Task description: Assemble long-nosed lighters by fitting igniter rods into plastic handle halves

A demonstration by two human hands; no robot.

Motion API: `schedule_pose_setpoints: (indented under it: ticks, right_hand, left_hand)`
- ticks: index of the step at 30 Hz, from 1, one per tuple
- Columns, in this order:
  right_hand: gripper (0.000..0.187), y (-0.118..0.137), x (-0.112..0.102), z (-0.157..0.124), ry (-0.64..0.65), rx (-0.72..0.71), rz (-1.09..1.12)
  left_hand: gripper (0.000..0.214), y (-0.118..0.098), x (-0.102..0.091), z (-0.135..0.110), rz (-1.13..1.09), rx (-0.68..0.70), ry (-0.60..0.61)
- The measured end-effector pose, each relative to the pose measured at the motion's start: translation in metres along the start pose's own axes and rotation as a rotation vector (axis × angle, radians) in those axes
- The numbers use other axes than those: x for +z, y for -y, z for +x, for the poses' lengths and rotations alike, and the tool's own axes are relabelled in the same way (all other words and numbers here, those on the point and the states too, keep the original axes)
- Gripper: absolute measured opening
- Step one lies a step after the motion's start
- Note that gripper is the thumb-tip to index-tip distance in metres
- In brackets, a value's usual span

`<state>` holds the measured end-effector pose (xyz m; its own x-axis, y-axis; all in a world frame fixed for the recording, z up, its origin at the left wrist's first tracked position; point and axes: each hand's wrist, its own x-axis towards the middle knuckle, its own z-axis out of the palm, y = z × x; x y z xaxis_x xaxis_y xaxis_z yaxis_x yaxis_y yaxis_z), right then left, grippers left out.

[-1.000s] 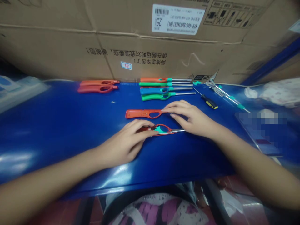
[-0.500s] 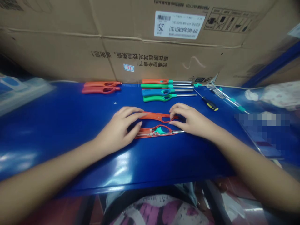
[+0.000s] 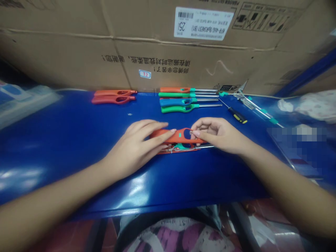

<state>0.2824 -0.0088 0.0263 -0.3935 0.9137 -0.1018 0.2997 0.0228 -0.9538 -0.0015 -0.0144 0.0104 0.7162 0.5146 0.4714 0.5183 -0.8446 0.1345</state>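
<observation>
My left hand (image 3: 138,145) and my right hand (image 3: 219,134) together hold an orange lighter shell half (image 3: 174,137) by its two ends, tilted just above an open lighter half (image 3: 181,148). That lower half lies on the blue table (image 3: 65,140), showing a teal trigger, small inner parts and a metal tube pointing right. The left fingers press on the shell's left end. Thumb and fingers of the right hand pinch its right end near the finger hole.
Two orange shell halves (image 3: 114,96) lie at the back left. Several finished lighters (image 3: 183,99) lie in a row at the back centre, with a black-and-yellow screwdriver (image 3: 236,114) and metal tubes (image 3: 258,110) to their right. A big cardboard box (image 3: 168,45) walls the far edge.
Both hands took the orange shell half from the table farther back and brought it nearer, over the open lighter half. The left hand left the lower half for the shell's left end.
</observation>
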Motion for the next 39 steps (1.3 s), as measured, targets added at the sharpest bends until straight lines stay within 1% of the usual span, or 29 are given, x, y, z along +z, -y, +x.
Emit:
schedule_pose_setpoints:
  ticks: [2,3,5,8,10,15,18,21,27,29,33,36,39]
  right_hand:
    - [0.025,0.001,0.000,-0.001,0.056,0.006,-0.063]
    - [0.025,0.000,-0.001,-0.002,0.067,-0.019,-0.122]
    - [0.027,-0.001,-0.001,-0.002,0.071,-0.142,-0.293]
    - [0.038,-0.005,0.000,-0.001,0.090,-0.362,-0.527]
    - [0.039,-0.007,0.001,0.000,0.120,-0.419,-0.581]
    - [0.032,-0.013,0.005,0.001,0.184,-0.422,-0.529]
    - [0.032,-0.015,0.006,0.001,0.150,-0.401,-0.519]
    - [0.031,-0.014,0.006,0.002,0.110,-0.360,-0.524]
    - [0.030,-0.011,0.005,0.002,0.105,-0.316,-0.548]
    - [0.034,-0.012,0.005,0.002,0.083,-0.298,-0.560]
    - [0.049,-0.013,0.004,0.000,0.056,-0.263,-0.548]
    - [0.059,-0.014,0.002,-0.001,0.058,-0.298,-0.575]
    - [0.061,-0.014,0.003,-0.002,0.073,-0.352,-0.627]
  left_hand:
    - [0.040,-0.001,0.002,-0.002,-0.079,-0.009,0.038]
    - [0.039,-0.001,0.002,-0.002,-0.117,-0.023,0.044]
    - [0.037,-0.003,0.003,-0.002,-0.173,-0.077,0.036]
    - [0.035,-0.005,0.002,0.000,-0.226,-0.156,0.031]
    - [0.035,-0.005,0.003,0.001,-0.244,-0.167,0.044]
    - [0.034,-0.001,0.008,0.001,-0.234,-0.115,0.085]
    - [0.035,-0.001,0.009,0.000,-0.237,-0.126,0.087]
    - [0.039,-0.001,0.010,-0.001,-0.289,-0.176,0.094]
    - [0.035,0.000,0.012,0.002,-0.460,-0.341,0.080]
    - [0.034,0.002,0.011,0.004,-0.479,-0.381,0.050]
    - [0.032,0.011,0.012,0.005,-0.484,-0.438,-0.028]
    - [0.030,0.017,0.014,0.004,-0.449,-0.451,-0.095]
    - [0.033,0.018,0.015,0.004,-0.395,-0.441,-0.092]
